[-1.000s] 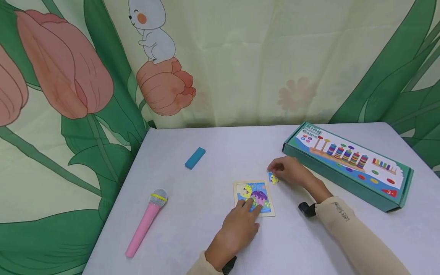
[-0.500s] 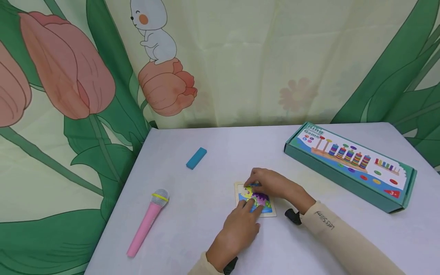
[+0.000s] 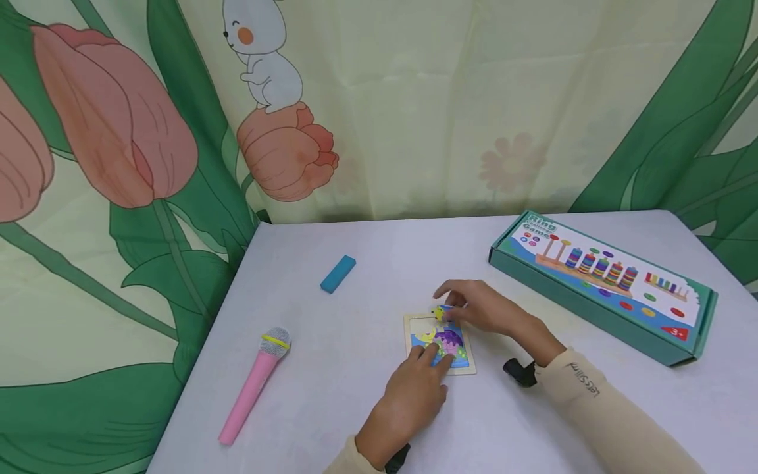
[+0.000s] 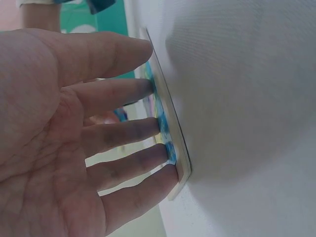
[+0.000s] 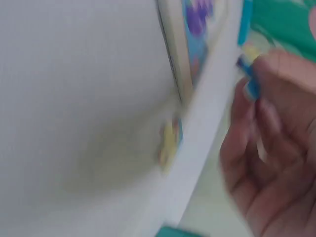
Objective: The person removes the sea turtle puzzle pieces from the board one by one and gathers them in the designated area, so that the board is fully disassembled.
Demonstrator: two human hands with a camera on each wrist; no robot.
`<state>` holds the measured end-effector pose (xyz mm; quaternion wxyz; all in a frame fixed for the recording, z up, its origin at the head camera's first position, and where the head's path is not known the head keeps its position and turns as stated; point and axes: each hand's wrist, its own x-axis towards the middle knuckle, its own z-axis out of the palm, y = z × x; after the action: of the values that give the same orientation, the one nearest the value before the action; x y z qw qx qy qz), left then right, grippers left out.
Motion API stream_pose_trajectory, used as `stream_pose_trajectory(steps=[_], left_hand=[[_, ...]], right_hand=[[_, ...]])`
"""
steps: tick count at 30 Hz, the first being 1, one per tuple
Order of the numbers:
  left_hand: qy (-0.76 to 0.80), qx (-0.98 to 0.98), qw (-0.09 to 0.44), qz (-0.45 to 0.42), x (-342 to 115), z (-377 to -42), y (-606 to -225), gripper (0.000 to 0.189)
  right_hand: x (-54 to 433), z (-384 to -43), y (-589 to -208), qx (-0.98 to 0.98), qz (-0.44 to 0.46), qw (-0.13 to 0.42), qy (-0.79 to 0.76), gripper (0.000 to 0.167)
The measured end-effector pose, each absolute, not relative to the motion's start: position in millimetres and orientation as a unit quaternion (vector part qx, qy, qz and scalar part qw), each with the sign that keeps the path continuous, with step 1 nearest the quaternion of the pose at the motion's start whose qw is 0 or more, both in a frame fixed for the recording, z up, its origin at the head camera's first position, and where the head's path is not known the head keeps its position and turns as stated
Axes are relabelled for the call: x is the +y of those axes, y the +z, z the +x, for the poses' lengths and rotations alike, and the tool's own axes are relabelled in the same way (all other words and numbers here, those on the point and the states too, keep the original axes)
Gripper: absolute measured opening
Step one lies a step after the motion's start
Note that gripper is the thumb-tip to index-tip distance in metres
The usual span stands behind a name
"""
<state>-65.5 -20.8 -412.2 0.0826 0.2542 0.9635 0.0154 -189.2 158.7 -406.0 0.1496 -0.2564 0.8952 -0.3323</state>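
Observation:
A small wooden puzzle board [image 3: 408,336] lies on the table, with purple, blue and yellow picture pieces in it; bare wood shows at its upper left. My left hand [image 3: 411,388] rests its straight fingertips on the board's lower part, and in the left wrist view the fingers [image 4: 136,126] reach its near edge. Over the board's top right corner, my right hand [image 3: 482,306] pinches a blue and yellow puzzle piece [image 3: 439,313] between thumb and fingers. Another yellow puzzle piece [image 5: 169,143], blurred, lies on the table beside the board in the right wrist view.
A green ring game box [image 3: 598,289] lies at the right, past the right forearm. A blue block [image 3: 338,274] is at the back left of the board. Further left lies a pink toy microphone [image 3: 254,388]. A printed curtain [image 3: 408,112] hangs behind the table.
The right hand moved left from the loose piece onto the board, then drew back up and right with a puzzle piece from the upper left corner. The left hand stayed on the board.

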Motion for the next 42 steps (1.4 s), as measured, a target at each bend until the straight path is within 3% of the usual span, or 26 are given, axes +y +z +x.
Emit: stream_pose_trajectory(steps=[5, 14, 24, 31, 36, 42], left_hand=[[-0.001, 0.963, 0.078, 0.257, -19, -64, -414, 0.051], [-0.055, 0.954, 0.054, 0.290, -17, -62, -416, 0.048], [-0.065, 0.954, 0.037, 0.289, -17, -62, -415, 0.050], [-0.048, 0.961, 0.057, 0.268, -17, -62, -415, 0.053], [-0.049, 0.962, 0.075, 0.258, -16, -61, -416, 0.055], [-0.052, 0.961, 0.069, 0.261, -16, -61, -417, 0.056]], right_hand=[[197, -204, -397, 0.909, -0.175, 0.129, -0.356, 0.010], [235, -211, -405, 0.917, -0.095, 0.198, -0.333, 0.017], [233, -210, -416, 0.930, -0.100, 0.164, -0.312, 0.016], [222, -206, -416, 0.940, -0.108, 0.136, -0.295, 0.012], [203, -198, -419, 0.933, -0.187, 0.114, -0.286, 0.010], [176, -187, -423, 0.891, -0.331, 0.139, -0.278, 0.019]])
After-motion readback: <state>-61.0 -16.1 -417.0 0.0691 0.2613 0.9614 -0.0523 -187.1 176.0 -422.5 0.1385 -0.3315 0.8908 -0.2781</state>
